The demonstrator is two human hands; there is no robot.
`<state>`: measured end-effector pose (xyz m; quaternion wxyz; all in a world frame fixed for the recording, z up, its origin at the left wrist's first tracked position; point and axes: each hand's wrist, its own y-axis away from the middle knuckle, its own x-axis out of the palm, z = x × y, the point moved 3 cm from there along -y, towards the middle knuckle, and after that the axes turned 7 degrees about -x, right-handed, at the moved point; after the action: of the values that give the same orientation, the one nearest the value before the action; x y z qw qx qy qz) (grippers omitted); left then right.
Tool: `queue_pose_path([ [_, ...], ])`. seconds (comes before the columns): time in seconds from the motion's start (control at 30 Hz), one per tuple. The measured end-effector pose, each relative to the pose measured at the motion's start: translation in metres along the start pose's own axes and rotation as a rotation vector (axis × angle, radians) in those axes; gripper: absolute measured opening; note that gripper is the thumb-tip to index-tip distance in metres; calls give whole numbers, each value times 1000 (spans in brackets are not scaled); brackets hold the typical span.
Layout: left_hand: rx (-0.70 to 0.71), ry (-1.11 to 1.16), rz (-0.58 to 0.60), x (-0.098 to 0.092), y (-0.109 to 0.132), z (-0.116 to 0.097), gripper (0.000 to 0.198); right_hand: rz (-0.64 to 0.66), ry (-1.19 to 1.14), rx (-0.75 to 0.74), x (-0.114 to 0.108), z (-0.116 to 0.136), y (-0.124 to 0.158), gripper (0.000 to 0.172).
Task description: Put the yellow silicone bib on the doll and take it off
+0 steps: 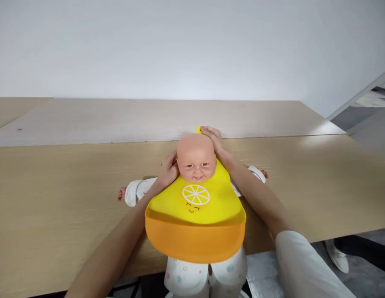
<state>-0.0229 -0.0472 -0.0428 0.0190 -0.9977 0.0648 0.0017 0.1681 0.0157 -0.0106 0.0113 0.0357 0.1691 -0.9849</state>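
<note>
A baby doll (197, 155) in white patterned clothes lies on its back at the table's front edge, arms spread and legs toward me. A yellow bib (195, 209) with a lemon-slice print and an orange catch pocket (195, 240) covers its chest. Beside the doll's head, my left hand (169, 169) is curled at the neck; its fingertips are hidden behind the head. My right hand (213, 136), above and right of the head, pinches the yellow end of the bib's strap (199, 130).
The wooden table (56, 207) stretches to both sides, with a paler board (133, 120) behind it against a white wall (180, 49). At the lower right, another person's shoe (338, 256) and dark trouser leg show beyond the table edge.
</note>
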Motion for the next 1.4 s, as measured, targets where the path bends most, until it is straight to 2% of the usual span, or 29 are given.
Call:
queue_pose_path([
  [0.13, 30, -76, -37, -3, -2, 7, 41, -8, -62, -131, -6, 12, -7, 49],
  [0.23, 68, -123, -28, -4, -3, 6, 39, -32, 80, -213, -11, 17, -5, 47],
  [0.33, 48, -179, -47, -6, -3, 1, 34, -28, 203, -241, -13, 16, -6, 45],
  [0.6, 19, -300, -12, -8, -1, -1, 38, 120, 335, -107, -14, 1, -15, 31],
  [0.87, -51, -276, -34, -10, -4, 4, 44, 136, 288, -13, -12, -12, -10, 36],
  [1.0, -67, -331, -32, -10, -4, 4, 45, 49, 306, 4, -10, -22, -10, 32],
  [1.13, -98, -409, -49, -10, -3, 2, 49, -43, 403, -49, -9, -31, -9, 31],
  [1.23, -117, -438, -64, -10, -3, 0, 57, -47, 443, -48, -9, -38, -8, 30],
  [1.4, -129, -673, 13, -9, -5, 4, 66, -37, 484, -12, -10, -45, -8, 32],
])
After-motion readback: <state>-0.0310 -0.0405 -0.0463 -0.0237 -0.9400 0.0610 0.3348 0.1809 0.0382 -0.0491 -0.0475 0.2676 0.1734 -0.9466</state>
